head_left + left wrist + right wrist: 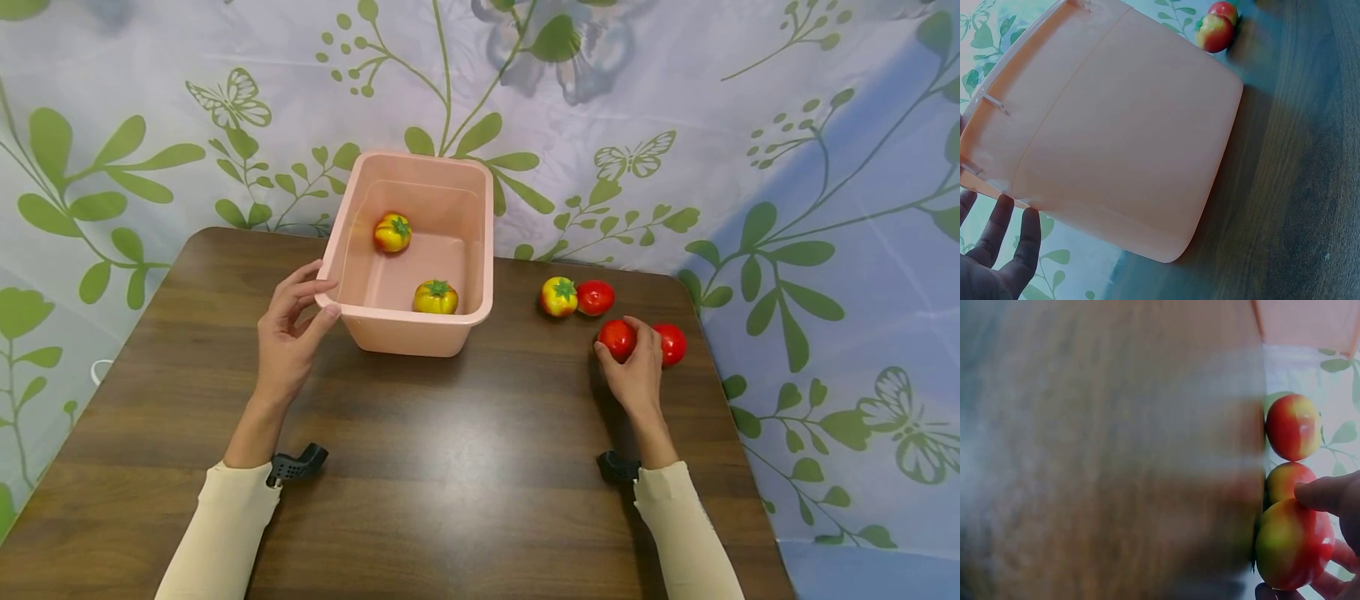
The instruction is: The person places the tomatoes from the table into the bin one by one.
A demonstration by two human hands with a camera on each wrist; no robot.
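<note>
Pink tub (408, 321) at table (450, 467) back, holding two yellow tomatoes (436, 297). Left hand (288, 337) relaxed, thumb on tub rim. Right hand (636, 377) pinching red tomato (617, 338) at table's right.

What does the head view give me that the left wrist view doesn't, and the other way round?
Only the head view shows the inside of the pink tub, with two yellow tomatoes in it, the right hand gripping a red tomato, and another red tomato beside that hand. Only the left wrist view shows the tub's outer wall close up, with the ribs under its rim. Both show the left hand at the tub's rim, the brown table, and the yellow-red tomato with a red one next to it.
</note>
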